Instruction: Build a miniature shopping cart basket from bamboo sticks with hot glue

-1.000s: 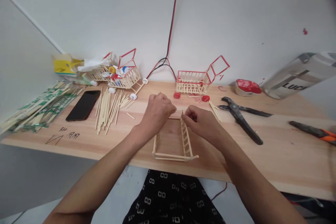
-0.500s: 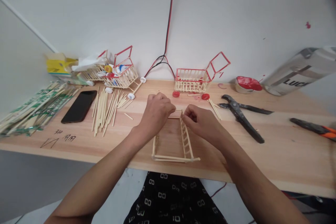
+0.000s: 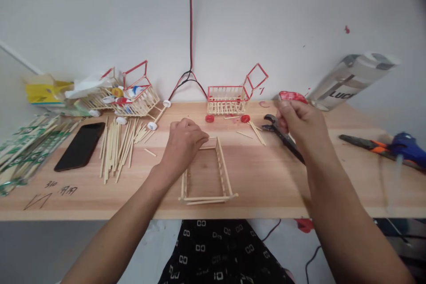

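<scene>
A rectangular frame of wooden sticks [image 3: 222, 173] lies on the wooden table [image 3: 266, 177] in front of me, with a ladder-like side on its right. My left hand [image 3: 183, 144] is closed in a pinch on the frame's far left corner. My right hand [image 3: 301, 126] is off to the right, fingers curled over the black pliers [image 3: 273, 124]. Whether it grips them I cannot tell.
A red-and-wood stick cart [image 3: 233, 97] stands at the back, another cart [image 3: 133, 93] at back left. Loose sticks [image 3: 116, 146], a black phone [image 3: 80, 146] and packed chopsticks [image 3: 23, 146] lie left. Orange-handled cutters [image 3: 366, 144], a blue glue gun [image 3: 408, 148] and a silver box [image 3: 349, 80] are right.
My right hand left the stick frame and moved right to the black pliers. My left hand stays on the frame. The view shifted to the right.
</scene>
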{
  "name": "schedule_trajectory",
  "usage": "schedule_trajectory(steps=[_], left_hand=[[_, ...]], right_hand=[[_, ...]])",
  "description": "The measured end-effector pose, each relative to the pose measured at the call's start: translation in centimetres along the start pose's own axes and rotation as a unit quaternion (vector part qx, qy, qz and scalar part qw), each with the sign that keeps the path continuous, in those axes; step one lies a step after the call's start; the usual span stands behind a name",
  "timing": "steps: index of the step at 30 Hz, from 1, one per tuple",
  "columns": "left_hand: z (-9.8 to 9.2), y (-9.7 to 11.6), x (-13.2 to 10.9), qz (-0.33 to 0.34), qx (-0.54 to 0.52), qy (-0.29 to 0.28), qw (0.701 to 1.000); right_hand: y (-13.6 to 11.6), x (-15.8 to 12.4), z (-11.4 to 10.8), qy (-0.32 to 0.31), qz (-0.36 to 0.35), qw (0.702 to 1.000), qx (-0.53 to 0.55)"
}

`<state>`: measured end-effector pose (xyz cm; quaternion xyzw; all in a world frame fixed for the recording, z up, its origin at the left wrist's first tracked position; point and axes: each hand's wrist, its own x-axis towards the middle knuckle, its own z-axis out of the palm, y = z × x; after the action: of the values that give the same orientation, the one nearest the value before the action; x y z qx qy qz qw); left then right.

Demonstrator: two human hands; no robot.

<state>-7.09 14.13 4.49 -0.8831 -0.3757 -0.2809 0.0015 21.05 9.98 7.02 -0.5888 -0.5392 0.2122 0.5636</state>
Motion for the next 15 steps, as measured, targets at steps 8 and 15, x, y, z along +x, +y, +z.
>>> schedule_trajectory(steps=[8, 15], left_hand=[[-0.8, -0.1, -0.2, -0.045, -0.100, 0.095, 0.989], [-1.6, -0.8, -1.0, -0.208, -0.146, 0.222, 0.941]], right_hand=[[2.9, 0.9, -0.7, 0.088, 0.040, 0.987, 0.128], [2.3, 0.2, -0.1, -0.006, 0.030, 0.999, 0.022]])
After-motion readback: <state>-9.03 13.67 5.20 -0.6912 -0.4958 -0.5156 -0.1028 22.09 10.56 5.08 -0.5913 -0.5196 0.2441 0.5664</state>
